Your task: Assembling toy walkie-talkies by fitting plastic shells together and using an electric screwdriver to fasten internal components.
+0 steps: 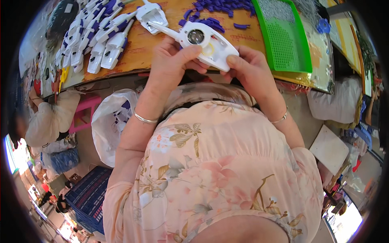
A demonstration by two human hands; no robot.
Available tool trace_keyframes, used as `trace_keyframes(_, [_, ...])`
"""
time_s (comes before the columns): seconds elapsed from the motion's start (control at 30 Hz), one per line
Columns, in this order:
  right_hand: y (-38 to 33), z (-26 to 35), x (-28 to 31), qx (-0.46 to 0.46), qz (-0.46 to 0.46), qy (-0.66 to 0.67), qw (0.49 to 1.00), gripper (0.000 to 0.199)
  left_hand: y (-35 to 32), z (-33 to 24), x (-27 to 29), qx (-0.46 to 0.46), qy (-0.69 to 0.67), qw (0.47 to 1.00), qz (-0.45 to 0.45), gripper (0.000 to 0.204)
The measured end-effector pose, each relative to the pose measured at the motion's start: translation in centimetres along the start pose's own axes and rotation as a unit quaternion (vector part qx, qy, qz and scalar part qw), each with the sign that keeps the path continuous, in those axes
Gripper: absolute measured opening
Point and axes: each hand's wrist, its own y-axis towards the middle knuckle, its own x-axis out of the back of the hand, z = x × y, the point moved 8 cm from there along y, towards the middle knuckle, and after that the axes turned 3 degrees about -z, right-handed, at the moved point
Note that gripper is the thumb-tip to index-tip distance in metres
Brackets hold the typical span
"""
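Both my hands hold one white plastic shell part (206,42) with a round silver disc and a long thin handle pointing left, just above the edge of the wooden table (142,44). My left hand (172,60) grips its left side, thumb lying by the disc. My right hand (249,67) holds its right end, thumb on top. A second white shell (152,15) lies on the table behind it.
Several white and blue assembled parts (95,36) are stacked at the table's left. Small blue pieces (214,8) are scattered at the back. A green mesh tray (283,34) sits at the right. A white plastic bag (109,121), pink stool (85,109) and blue crate (87,198) stand below.
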Motion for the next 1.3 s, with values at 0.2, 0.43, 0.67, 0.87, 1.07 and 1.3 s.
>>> trace_keyframes(0.2, [1.7, 0.2, -0.4, -0.001, -0.002, 0.048, 0.999, 0.021, 1.1, -0.3, 0.3, 0.029, 0.010, 0.999, -0.007, 0.028])
trace_keyframes(0.43, [2.6, 0.8, -0.1, 0.055, -0.007, -0.028, 0.998, 0.018, 1.2, -2.2, 0.0, -0.038, 0.068, 0.996, -0.047, 0.030])
trace_keyframes(0.67, [0.4, 3.4, 0.9, 0.226, -0.090, -0.226, 0.943, 0.040, -0.2, -3.2, -2.1, -0.167, 0.182, 0.968, 0.030, 0.030])
trace_keyframes(0.87, [-0.7, 8.7, -2.6, 0.383, 0.014, -0.386, 0.839, 0.043, -1.4, -4.7, -4.5, -0.196, 0.345, 0.912, 0.108, 0.034])
trace_keyframes(1.07, [0.4, 4.8, -2.0, 0.221, 0.062, -0.124, 0.965, 0.017, -2.4, -4.6, -5.9, -0.280, 0.488, 0.807, 0.182, 0.028])
trace_keyframes(1.3, [0.6, 4.8, -0.7, 0.270, -0.039, 0.020, 0.962, 0.010, -2.5, -5.4, -4.8, -0.268, 0.504, 0.814, 0.104, 0.038])
